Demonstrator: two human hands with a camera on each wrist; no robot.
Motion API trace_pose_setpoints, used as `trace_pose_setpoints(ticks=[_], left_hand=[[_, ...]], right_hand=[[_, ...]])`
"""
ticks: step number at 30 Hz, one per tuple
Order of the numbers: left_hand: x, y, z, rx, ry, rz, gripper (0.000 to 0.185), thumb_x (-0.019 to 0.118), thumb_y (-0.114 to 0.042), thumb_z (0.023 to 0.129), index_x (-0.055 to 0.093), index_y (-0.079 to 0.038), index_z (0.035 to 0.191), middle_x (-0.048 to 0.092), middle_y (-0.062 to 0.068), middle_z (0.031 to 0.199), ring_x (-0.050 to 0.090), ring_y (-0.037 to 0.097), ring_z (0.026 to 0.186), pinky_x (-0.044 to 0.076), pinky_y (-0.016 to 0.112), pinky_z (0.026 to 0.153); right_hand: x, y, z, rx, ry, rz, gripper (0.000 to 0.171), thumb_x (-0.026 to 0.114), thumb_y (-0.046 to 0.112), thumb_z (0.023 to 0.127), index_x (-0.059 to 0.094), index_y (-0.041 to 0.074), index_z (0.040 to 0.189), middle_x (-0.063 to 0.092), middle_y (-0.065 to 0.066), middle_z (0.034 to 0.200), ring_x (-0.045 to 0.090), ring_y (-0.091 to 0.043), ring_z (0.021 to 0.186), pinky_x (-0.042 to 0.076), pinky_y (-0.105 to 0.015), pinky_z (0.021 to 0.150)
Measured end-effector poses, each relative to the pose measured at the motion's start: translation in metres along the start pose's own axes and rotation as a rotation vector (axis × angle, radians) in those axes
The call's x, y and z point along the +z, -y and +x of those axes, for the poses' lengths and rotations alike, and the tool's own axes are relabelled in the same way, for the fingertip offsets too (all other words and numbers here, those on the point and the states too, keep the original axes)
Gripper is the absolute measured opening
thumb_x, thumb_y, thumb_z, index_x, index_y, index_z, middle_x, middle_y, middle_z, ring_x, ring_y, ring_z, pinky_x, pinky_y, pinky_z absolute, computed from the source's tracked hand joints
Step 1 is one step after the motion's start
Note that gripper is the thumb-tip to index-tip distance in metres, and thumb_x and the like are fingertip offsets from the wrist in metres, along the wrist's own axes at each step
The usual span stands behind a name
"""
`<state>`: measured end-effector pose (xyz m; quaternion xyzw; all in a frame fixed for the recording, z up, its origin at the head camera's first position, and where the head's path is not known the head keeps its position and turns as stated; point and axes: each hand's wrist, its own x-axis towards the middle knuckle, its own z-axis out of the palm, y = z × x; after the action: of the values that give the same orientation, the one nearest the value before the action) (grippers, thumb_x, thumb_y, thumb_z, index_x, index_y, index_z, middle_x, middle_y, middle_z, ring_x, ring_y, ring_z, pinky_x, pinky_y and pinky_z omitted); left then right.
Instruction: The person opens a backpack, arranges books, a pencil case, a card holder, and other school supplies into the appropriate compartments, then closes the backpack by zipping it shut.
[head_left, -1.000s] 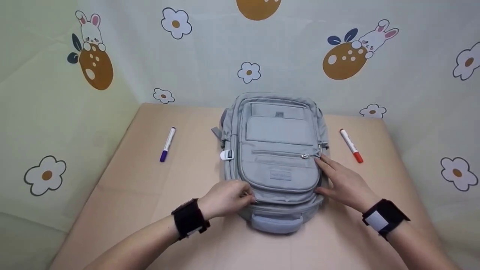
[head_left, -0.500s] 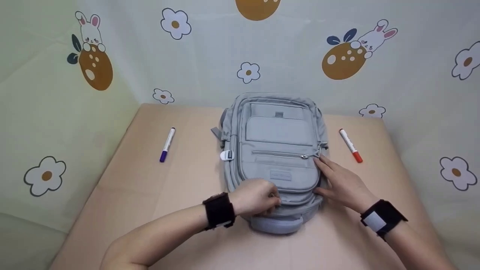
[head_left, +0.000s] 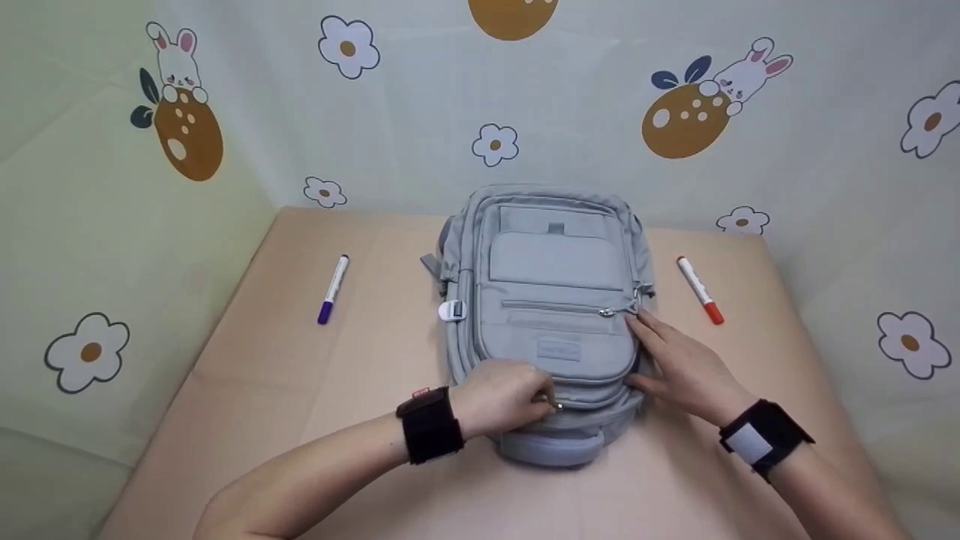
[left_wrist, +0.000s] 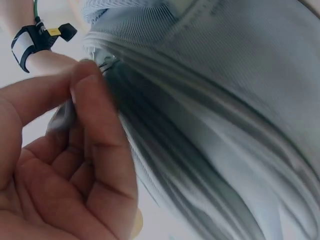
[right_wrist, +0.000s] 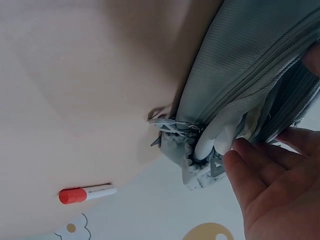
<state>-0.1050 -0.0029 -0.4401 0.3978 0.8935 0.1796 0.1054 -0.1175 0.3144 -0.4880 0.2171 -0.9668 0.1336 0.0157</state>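
Grey backpack (head_left: 553,300), one, lay flat mid-table (head_left: 300,390) between two markers (head_left: 333,289). Left hand (head_left: 501,396) pinched a zipper pull (head_left: 558,406); right hand (head_left: 679,365) rested on it, fingers relaxed.

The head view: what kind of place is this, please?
Probably a small staged tabletop booth, not a lived-in room: a beige table enclosed by cartoon-printed cloth walls, holding only a grey backpack and two markers.

Grey backpack (head_left: 555,300) lies flat on the table, front pockets facing up.
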Motion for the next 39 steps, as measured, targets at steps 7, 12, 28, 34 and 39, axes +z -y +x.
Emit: trace_pose_setpoints(ticks=[7, 12, 28, 34, 39], left_hand=[[-0.01, 0.024, -0.029, 0.042, -0.115, 0.126, 0.01, 0.075, -0.026, 0.09, 0.074, -0.016, 0.093, 0.063, -0.009, 0.078, 0.055, 0.009, 0.067, 0.045, 0.026, 0.058], [-0.004, 0.061, -0.039, 0.23, -0.279, 0.283, 0.009, 0.074, -0.012, 0.088, 0.075, -0.017, 0.096, 0.064, -0.005, 0.09, 0.057, 0.016, 0.082, 0.048, 0.03, 0.069], [0.012, 0.097, -0.039, 0.241, -0.346, 0.184, 0.01, 0.075, -0.029, 0.094, 0.076, -0.021, 0.1, 0.06, -0.006, 0.098, 0.055, 0.014, 0.091, 0.048, 0.031, 0.071], [0.006, 0.093, -0.038, 0.195, -0.348, 0.115, 0.01, 0.073, -0.03, 0.095, 0.076, -0.02, 0.098, 0.059, -0.006, 0.096, 0.055, 0.014, 0.089, 0.047, 0.031, 0.07], [0.006, 0.092, -0.037, 0.182, -0.339, 0.102, 0.011, 0.074, -0.03, 0.095, 0.076, -0.02, 0.096, 0.058, -0.006, 0.094, 0.055, 0.014, 0.088, 0.048, 0.031, 0.071]], right_hand=[[0.0, 0.001, 0.0, -0.003, 0.005, -0.001, 0.097, 0.087, 0.034, 0.082, 0.034, 0.003, 0.158, 0.035, -0.025, 0.159, 0.045, -0.045, 0.137, 0.043, -0.059, 0.106], [0.0, 0.001, 0.001, 0.012, 0.02, -0.004, 0.098, 0.087, 0.035, 0.083, 0.034, 0.003, 0.158, 0.034, -0.024, 0.16, 0.045, -0.045, 0.138, 0.042, -0.059, 0.106], [-0.009, 0.035, -0.001, -0.321, -0.273, -0.055, 0.046, 0.077, 0.006, 0.082, 0.07, 0.004, 0.127, 0.067, -0.011, 0.12, 0.062, -0.029, 0.108, 0.054, -0.044, 0.088], [-0.004, 0.082, 0.005, -0.587, -0.321, 0.033, 0.024, 0.079, 0.006, 0.083, 0.078, 0.017, 0.104, 0.063, 0.006, 0.093, 0.055, -0.013, 0.08, 0.045, -0.027, 0.064], [0.006, 0.106, 0.016, -0.646, -0.183, -0.026, 0.021, 0.082, 0.011, 0.083, 0.08, 0.018, 0.103, 0.058, 0.006, 0.086, 0.051, -0.012, 0.074, 0.042, -0.024, 0.06]])
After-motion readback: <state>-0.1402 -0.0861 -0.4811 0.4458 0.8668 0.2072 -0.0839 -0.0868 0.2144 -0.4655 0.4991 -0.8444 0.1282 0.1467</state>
